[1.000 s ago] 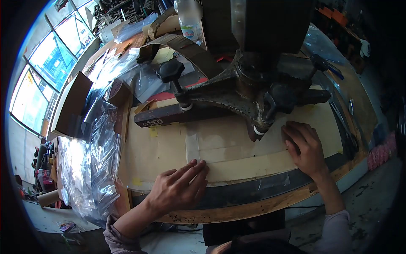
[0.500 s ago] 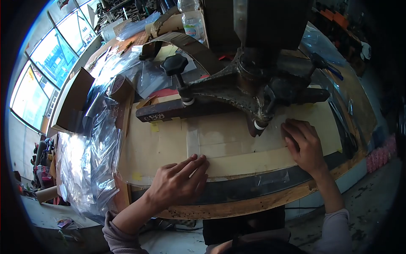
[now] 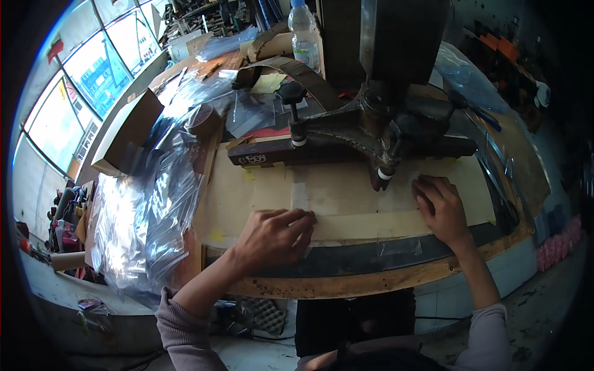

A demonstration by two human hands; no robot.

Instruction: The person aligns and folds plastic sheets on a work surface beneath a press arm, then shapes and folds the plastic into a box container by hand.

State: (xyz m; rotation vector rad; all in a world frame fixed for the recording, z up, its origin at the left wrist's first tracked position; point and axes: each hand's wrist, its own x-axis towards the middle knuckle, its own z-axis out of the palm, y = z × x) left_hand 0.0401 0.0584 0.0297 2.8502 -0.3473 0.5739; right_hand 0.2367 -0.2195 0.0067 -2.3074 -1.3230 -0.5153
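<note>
My left hand [image 3: 277, 238] rests at the near part of a cream board [image 3: 257, 201], its fingers curled together and the fingertips against the board. Anything between those fingertips is too small to make out. Just beyond them lies a whitish, see-through strip [image 3: 299, 196]. A paler band [image 3: 365, 227] runs along the board between both hands. My right hand [image 3: 444, 210] touches the board's right part with bent fingers, thumb and forefinger apart. Over the board stands a dark metal press head [image 3: 377, 120] with a long dark bar [image 3: 263, 153] across the back.
Crumpled clear plastic film [image 3: 145, 226] covers the left side, beside a cardboard box [image 3: 127, 133] and a tape roll [image 3: 203, 120]. A plastic bottle [image 3: 304, 38] stands at the back. Metal tools [image 3: 495, 154] lie at the right. The wooden table edge [image 3: 346, 285] is nearest me.
My left hand's fingers have curled in more, and it sits slightly right and higher in the view. My right hand stays nearly in place. The whole view has shifted a little.
</note>
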